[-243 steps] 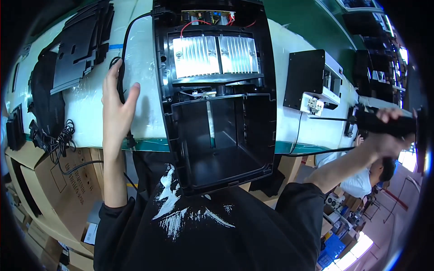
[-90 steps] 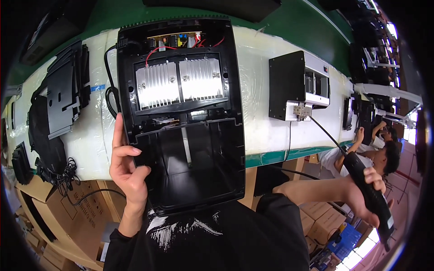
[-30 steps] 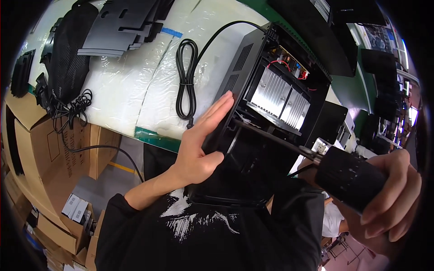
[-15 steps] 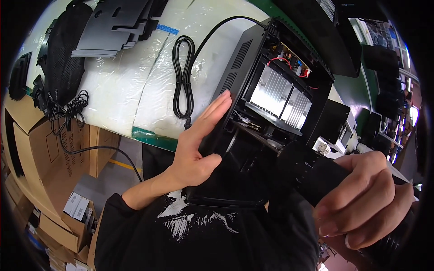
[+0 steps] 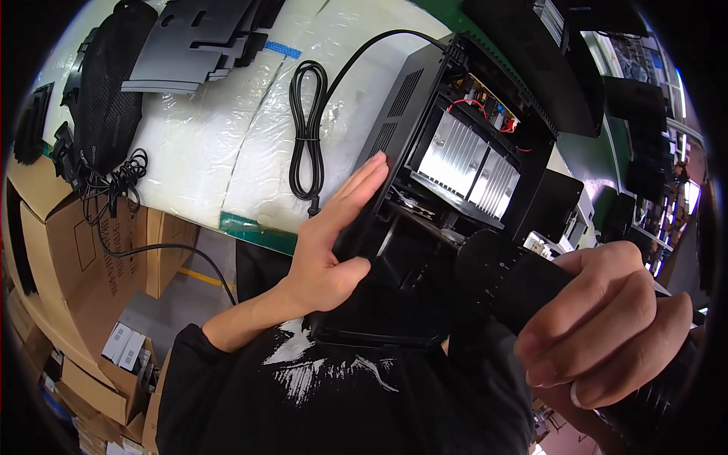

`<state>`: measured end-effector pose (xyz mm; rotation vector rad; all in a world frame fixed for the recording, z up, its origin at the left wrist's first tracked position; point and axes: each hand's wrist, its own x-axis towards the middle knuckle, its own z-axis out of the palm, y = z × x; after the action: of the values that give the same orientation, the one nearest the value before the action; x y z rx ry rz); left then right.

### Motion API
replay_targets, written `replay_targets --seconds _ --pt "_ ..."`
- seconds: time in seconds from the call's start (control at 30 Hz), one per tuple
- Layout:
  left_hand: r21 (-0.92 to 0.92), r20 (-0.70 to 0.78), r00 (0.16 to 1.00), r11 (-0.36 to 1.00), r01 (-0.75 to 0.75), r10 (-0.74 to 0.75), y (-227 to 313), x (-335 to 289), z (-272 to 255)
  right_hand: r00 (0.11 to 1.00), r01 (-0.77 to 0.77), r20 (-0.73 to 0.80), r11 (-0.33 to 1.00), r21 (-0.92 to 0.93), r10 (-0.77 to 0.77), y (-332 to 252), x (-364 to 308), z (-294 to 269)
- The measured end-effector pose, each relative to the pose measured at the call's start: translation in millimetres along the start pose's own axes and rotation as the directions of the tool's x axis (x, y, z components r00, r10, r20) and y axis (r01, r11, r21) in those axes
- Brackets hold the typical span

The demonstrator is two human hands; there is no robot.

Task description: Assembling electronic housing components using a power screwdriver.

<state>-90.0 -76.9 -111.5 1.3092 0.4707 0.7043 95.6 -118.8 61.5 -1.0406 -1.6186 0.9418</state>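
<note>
A black metal equipment case (image 5: 394, 114) lies on the workbench with its inside exposed: ribbed silver heat sinks (image 5: 462, 163), red wires and a circuit board show in it. Against the case's near left edge rests my left hand (image 5: 326, 258), fingers stretched out and thumb apart, gripping nothing. In the foreground on the right, my right hand (image 5: 607, 326) is wrapped round a black power drill (image 5: 523, 284) with white marks on its collar. The drill's nose points toward the case's near end; its tip is lost in the dark there.
A looped black cable (image 5: 307, 129) runs from the case over the plastic-wrapped foam (image 5: 197, 144). Dark sheet-metal panels (image 5: 178, 45) and a black mesh bag (image 5: 110, 91) lie at the far left. Cardboard boxes (image 5: 91, 265) stand below the bench. Another black case (image 5: 531, 61) sits behind.
The drill and my right hand have shifted slightly left. My left hand has stayed in place against the case.
</note>
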Motion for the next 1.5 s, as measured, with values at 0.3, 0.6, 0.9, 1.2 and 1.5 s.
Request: replay_targets --seconds 0.3,0.6,0.9,1.2,1.5 --pt "0.013 0.005 1.0 1.0 0.017 -0.017 4 1 -1 0.994 -0.102 0.043 0.994 -0.024 0.103 -8 5 1" --pt "0.005 0.008 1.0 1.0 0.024 -0.024 5 1 -1 0.983 -0.18 0.023 0.979 -0.091 0.183 -11 17 9" --pt "0.013 0.002 0.999 0.999 0.038 -0.038 7 1 -1 0.979 -0.132 0.157 0.991 0.02 0.127 6 25 4" --pt "-0.046 -0.024 1.0 0.999 0.012 -0.013 3 -1 0 0.999 -0.05 -0.005 0.985 0.166 0.052 28 25 27" --pt "-0.182 -0.06 0.996 0.982 0.049 -0.06 3 -4 4 0.982 -0.165 0.138 0.948 0.271 0.132 29 30 29"
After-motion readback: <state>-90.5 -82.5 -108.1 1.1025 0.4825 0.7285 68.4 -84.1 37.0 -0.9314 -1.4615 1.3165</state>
